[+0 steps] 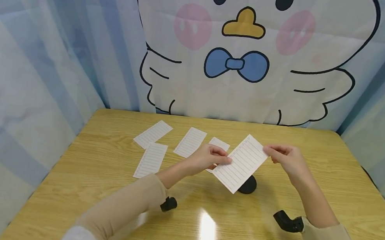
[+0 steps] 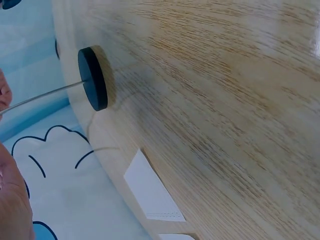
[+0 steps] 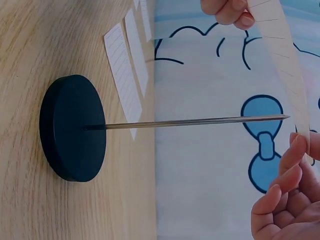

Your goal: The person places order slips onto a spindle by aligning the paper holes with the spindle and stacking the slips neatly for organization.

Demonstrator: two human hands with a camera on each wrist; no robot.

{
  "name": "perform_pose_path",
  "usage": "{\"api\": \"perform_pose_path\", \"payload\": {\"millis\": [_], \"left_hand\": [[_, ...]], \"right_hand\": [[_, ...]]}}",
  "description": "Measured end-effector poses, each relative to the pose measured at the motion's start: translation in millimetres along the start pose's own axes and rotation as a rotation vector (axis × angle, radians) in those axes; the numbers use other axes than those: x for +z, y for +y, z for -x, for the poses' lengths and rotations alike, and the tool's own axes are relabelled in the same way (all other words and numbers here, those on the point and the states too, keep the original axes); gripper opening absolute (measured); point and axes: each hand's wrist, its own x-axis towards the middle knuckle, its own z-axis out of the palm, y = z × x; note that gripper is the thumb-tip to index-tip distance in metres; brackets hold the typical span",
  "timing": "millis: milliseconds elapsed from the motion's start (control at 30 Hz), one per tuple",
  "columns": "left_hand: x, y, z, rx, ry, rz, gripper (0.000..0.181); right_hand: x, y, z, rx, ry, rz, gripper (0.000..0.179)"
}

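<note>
Both hands hold one white lined paper slip (image 1: 240,164) with small checkboxes along an edge. My left hand (image 1: 206,160) pinches its left edge, and my right hand (image 1: 288,161) pinches the upper right edge between thumb and fingers. Beneath the slip stands a paper spike, its round black base (image 3: 72,127) on the table and its thin metal rod (image 3: 195,123) upright. In the right wrist view the pointed tip is just below the slip, seemingly with a small gap. From the head view the slip hides the rod and part of the base.
Several similar lined slips (image 1: 150,160) lie apart on the wooden table (image 1: 98,212), left of and behind the spike. One slip (image 1: 219,143) is partly covered by the left hand and the held slip. A patterned curtain (image 1: 230,96) hangs behind the table.
</note>
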Motion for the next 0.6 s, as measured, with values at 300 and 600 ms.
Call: {"api": "perform_pose_path", "payload": {"millis": [300, 600], "left_hand": [[-0.3, 0.2, -0.2, 0.011, 0.004, 0.047, 0.014], [0.8, -0.2, 0.8, -0.001, 0.016, 0.044, 0.015]], "right_hand": [[1.1, 6.8, 2.7, 0.022, -0.008, 0.012, 0.052], [1.0, 7.2, 1.8, 0.018, -0.023, -0.03, 0.048]]}}
